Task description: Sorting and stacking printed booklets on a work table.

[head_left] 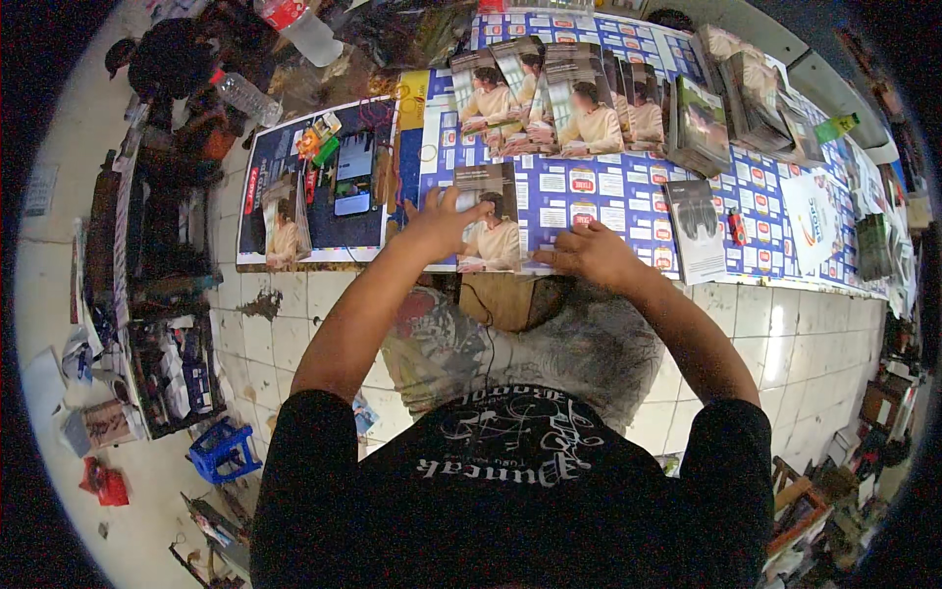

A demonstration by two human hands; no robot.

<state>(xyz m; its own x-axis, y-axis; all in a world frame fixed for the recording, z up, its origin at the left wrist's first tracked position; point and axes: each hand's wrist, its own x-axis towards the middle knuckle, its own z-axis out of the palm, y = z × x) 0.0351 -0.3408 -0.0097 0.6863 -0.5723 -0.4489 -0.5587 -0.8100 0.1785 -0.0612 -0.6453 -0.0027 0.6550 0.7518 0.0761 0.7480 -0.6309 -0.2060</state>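
A booklet (498, 238) with a seated person in a cream sweater on its cover lies flat at the near edge of the table, in front of me. My left hand (444, 226) is open over its left side, fingers spread and the thumb reaching across the cover. To the right of the booklet, my right hand (591, 255) rests on the blue printed sheet (643, 211), palm down with fingers loosely bent and apart. Nothing shows in either hand. Behind them stand overlapping piles of similar booklets (589, 118).
A phone (355, 179) lies on the dark mat at left, by a smaller booklet stack (285, 226) and a green lighter (326, 150). To the right are a grey leaflet (697, 231), a red lighter (737, 228) and thick booklet stacks (699, 128). Plastic bottles (245, 96) stand beyond the mat.
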